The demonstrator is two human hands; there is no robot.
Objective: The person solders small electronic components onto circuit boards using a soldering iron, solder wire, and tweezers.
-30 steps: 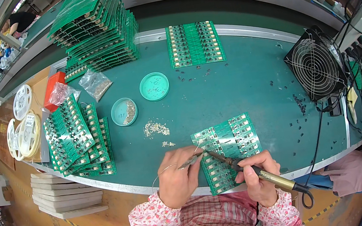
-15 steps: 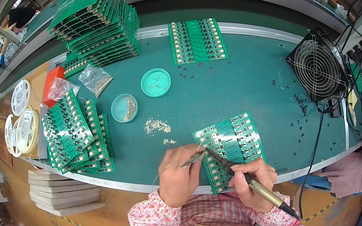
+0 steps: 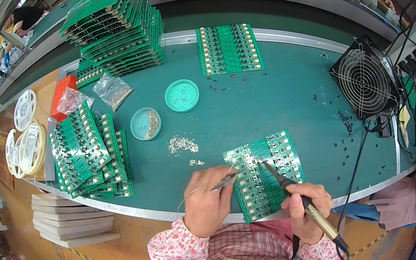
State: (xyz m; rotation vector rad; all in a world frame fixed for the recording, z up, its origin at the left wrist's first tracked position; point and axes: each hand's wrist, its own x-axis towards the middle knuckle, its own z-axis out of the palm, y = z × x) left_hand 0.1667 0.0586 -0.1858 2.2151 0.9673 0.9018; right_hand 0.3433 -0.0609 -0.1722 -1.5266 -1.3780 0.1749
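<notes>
The left hand [image 3: 206, 201] pinches what look like tweezers [image 3: 221, 183], with a thin wire [image 3: 190, 195]; the right hand [image 3: 308, 208] has its fingers curled round the iron [image 3: 319, 221], angled over the board [image 3: 256, 183] at the bench [image 3: 275, 102]'s near edge. Beyond lie loose parts [image 3: 183, 145] and two dishes [image 3: 182, 96].

Soldering iron [image 3: 320, 220] — handle partly hidden; board stack [image 3: 114, 35] — cut off above.

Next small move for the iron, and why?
Probably shift the soldering iron slightly left, toward the tweezers: the right hand has its tip over the green board's middle, apart from the tweezers, which the left hand points at the board's left edge.
</notes>
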